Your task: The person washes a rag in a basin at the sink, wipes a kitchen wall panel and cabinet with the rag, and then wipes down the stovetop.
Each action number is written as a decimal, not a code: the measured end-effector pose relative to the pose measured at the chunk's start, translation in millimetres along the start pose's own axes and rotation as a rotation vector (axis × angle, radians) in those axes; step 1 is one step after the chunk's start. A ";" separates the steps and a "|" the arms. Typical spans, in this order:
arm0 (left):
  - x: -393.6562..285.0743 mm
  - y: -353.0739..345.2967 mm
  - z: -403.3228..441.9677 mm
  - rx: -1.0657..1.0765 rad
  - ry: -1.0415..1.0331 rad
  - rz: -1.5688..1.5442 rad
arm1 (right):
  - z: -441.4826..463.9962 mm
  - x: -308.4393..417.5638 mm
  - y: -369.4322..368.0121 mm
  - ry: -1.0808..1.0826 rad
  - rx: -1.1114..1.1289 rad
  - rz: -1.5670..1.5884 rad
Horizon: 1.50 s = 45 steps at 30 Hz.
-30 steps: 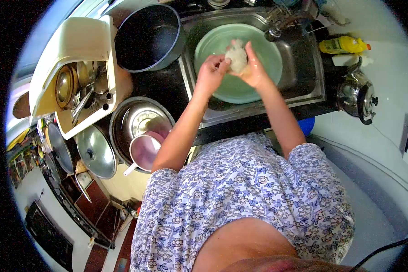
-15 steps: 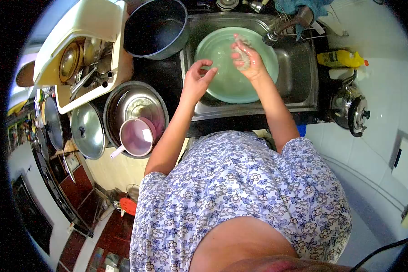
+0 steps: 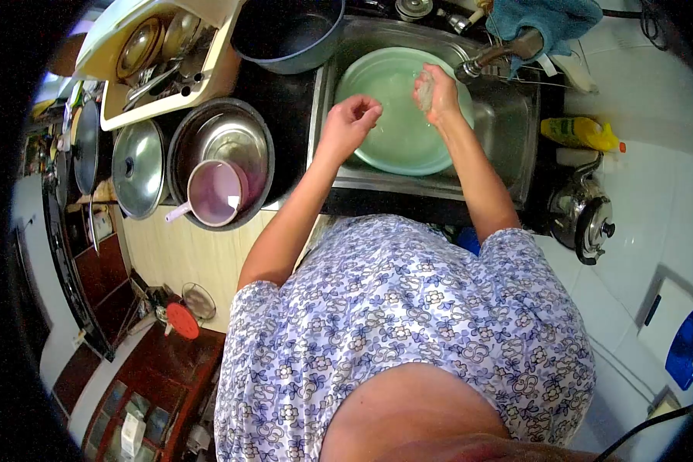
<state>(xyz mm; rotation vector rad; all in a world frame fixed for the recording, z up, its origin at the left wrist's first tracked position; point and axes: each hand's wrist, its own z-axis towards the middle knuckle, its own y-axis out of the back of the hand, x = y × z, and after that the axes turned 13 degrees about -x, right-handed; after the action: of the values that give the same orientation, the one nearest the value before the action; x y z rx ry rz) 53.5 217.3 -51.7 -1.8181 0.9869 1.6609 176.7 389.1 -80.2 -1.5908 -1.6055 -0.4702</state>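
A light green basin (image 3: 405, 156) of cloudy, pale liquid sits inside the steel sink. My right hand (image 3: 442, 94) is over the basin's right side, fingers closed round a pale, rough-textured clump (image 3: 425, 92) whose kind I cannot make out. At the basin's left rim is my left hand (image 3: 351, 122), its fingers curled in and the thumb drawn close to the fingertips. Whatever that pinch may contain is hidden. The tap (image 3: 481, 68) is beside my right hand, at the sink's upper right.
Left of the steel sink (image 3: 508, 146) stand a dark blue tub (image 3: 299, 60), a cream dish rack (image 3: 222, 71) with dishes, and a large pot (image 3: 266, 146) containing a pink saucepan (image 3: 222, 189). A kettle (image 3: 566, 204) and a yellow bottle (image 3: 581, 133) are on the right.
My left hand's fingers have curled closer together. My right hand has turned and shifted right with the pale clump. The whole view has tilted slightly.
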 end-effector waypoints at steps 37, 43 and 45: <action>-73.9 11.4 4.5 0.140 0.075 -0.951 | -68.4 27.9 -3.7 0.257 0.482 -0.464; -24.0 25.9 0.2 0.006 0.183 -0.378 | -95.5 65.2 -12.2 -0.032 0.521 0.221; -33.1 14.8 -14.5 -0.033 0.364 -0.312 | -125.4 60.3 -31.1 -0.015 0.593 0.014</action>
<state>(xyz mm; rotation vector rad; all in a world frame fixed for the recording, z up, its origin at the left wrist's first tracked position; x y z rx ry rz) 51.1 203.3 -15.3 -2.2165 0.7652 1.1923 189.5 330.4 49.1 -1.1515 -1.5538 0.0361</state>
